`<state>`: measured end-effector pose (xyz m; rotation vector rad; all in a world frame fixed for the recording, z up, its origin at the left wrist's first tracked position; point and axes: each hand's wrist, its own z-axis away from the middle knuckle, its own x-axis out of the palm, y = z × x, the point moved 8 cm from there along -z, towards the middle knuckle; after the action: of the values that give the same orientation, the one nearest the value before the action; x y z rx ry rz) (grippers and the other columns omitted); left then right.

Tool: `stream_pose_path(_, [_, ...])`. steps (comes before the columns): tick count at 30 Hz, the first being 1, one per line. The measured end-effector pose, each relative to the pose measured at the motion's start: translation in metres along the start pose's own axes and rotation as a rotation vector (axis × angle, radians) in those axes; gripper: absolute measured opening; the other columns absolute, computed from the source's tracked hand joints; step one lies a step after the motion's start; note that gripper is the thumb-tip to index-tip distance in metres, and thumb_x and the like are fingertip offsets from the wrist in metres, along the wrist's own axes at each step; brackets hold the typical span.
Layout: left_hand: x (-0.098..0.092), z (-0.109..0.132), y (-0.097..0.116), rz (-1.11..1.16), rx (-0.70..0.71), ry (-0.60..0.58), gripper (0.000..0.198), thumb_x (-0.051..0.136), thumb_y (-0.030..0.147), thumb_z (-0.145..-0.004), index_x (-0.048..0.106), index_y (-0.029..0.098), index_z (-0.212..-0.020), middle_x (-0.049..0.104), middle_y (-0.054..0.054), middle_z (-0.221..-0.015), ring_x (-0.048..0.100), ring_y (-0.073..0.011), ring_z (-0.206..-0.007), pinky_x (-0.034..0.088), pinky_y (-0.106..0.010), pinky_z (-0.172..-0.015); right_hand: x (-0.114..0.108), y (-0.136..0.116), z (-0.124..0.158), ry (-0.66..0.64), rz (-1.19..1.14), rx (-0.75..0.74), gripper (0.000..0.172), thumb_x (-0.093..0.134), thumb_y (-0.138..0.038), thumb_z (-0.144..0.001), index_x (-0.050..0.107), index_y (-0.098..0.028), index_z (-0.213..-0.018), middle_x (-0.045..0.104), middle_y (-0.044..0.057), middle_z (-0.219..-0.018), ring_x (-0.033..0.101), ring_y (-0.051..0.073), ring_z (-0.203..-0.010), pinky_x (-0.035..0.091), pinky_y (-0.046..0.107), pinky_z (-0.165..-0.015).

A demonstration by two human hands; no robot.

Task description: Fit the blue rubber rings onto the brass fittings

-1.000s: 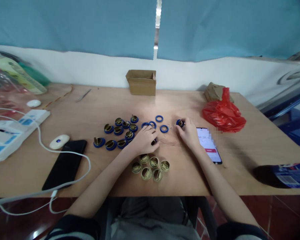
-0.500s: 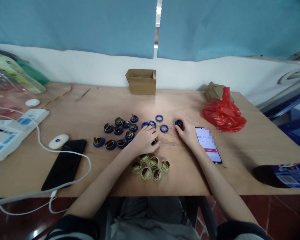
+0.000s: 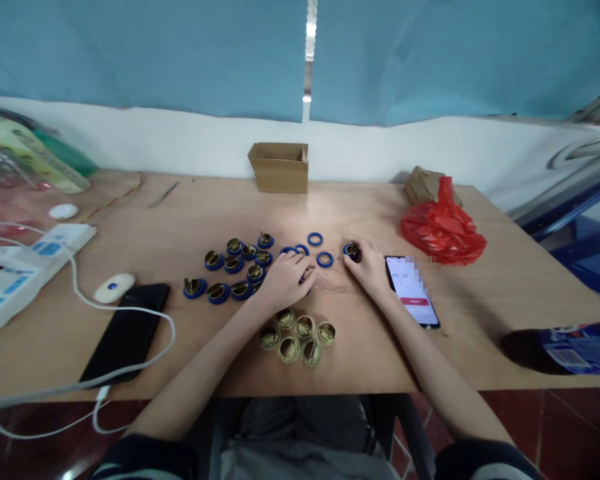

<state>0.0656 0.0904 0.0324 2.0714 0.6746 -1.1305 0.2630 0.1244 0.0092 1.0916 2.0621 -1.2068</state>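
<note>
My left hand (image 3: pixel 287 283) is closed, its fingers curled down around a round brass piece with some blue at its edge, mostly hidden by the fingers. In my right hand (image 3: pixel 370 267), thumb and fingers pinch another round brass piece (image 3: pixel 351 251) fitted with a blue ring. Between the hands lie loose blue rings (image 3: pixel 325 259), two of them partly behind my left fingers. Left of my left hand sit several brass pieces with blue rings (image 3: pixel 233 263), each with a raised fin. Several brass pieces without rings (image 3: pixel 289 349) lie nearer the table's front edge.
A lit phone (image 3: pixel 413 293) lies beside my right wrist. Farther right are a red plastic bag (image 3: pixel 443 230) and a dark bottle (image 3: pixel 565 348). An open cardboard box (image 3: pixel 281 175) stands by the wall. Left are a black phone (image 3: pixel 130 333), white cables and a power strip (image 3: pixel 35 267).
The whole view has shifted slightly. Both hands keep nearly the same places, with the right still pinching its brass piece. The left fingers have shifted a little over their piece.
</note>
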Motion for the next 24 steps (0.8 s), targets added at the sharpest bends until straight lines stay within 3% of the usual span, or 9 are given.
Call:
stream_pose_path(5, [-0.003, -0.001, -0.019, 0.463, -0.220, 0.078, 0.025, 0.052, 0.030, -0.099, 0.070, 0.016, -0.110, 0.077, -0.010, -0.101, 0.072, -0.0232, -0.090, 0.056, -0.035, -0.082, -0.015, -0.054, 0.012, 0.042, -0.140, -0.205, 0.038, 0.064, -0.028, -0.091, 0.062, -0.021, -0.128, 0.073, 0.011, -0.121, 0.068, 0.029, -0.105, 0.055, 0.048, -0.094])
stream_pose_path(9, [0.013, -0.004, -0.024, 0.940, -0.309, -0.025, 0.035, 0.054, 0.041, -0.097, 0.071, 0.014, -0.113, 0.078, -0.008, -0.097, 0.075, -0.0214, -0.083, 0.061, -0.033, -0.076, -0.020, -0.087, 0.025, 0.067, -0.241, -0.342, 0.039, 0.064, -0.025, -0.094, 0.060, -0.023, -0.132, 0.074, 0.009, -0.120, 0.068, 0.026, -0.109, 0.056, 0.046, -0.095])
stream_pose_path(12, [0.022, -0.005, -0.024, 1.131, -0.321, -0.089, 0.039, 0.060, 0.044, -0.092, 0.071, 0.013, -0.113, 0.078, -0.008, -0.096, 0.075, -0.0204, -0.079, 0.063, -0.036, -0.080, -0.017, -0.096, 0.031, 0.046, -0.293, -0.380, 0.043, 0.064, -0.024, -0.094, 0.058, -0.025, -0.137, 0.073, 0.008, -0.124, 0.067, 0.025, -0.112, 0.057, 0.045, -0.095])
stream_pose_path(15, [0.026, -0.005, -0.028, 1.183, -0.325, -0.109, 0.039, 0.062, 0.043, -0.091, 0.071, 0.013, -0.115, 0.078, -0.008, -0.096, 0.075, -0.0195, -0.078, 0.063, -0.036, -0.081, -0.014, -0.095, 0.030, -0.010, -0.328, -0.307, 0.043, 0.064, -0.028, -0.094, 0.058, -0.028, -0.137, 0.071, 0.008, -0.128, 0.066, 0.026, -0.116, 0.056, 0.048, -0.099])
stream_pose_path(19, [0.022, -0.006, -0.033, 1.073, -0.307, -0.032, 0.035, 0.061, 0.041, -0.092, 0.073, 0.014, -0.109, 0.078, -0.008, -0.097, 0.075, -0.0203, -0.082, 0.063, -0.034, -0.077, -0.015, -0.088, 0.026, -0.062, -0.471, -0.161, 0.043, 0.064, -0.030, -0.094, 0.058, -0.026, -0.136, 0.069, 0.010, -0.129, 0.067, 0.026, -0.114, 0.054, 0.047, -0.102])
stream_pose_path(24, [0.019, -0.006, -0.031, 1.006, -0.298, 0.012, 0.031, 0.060, 0.039, -0.092, 0.072, 0.014, -0.104, 0.078, -0.008, -0.097, 0.075, -0.0220, -0.088, 0.062, -0.034, -0.080, -0.012, -0.075, 0.022, -0.074, -0.617, -0.061, 0.031, 0.055, -0.029, -0.096, 0.064, -0.024, -0.125, 0.069, 0.010, -0.124, 0.066, 0.025, -0.112, 0.054, 0.044, -0.099])
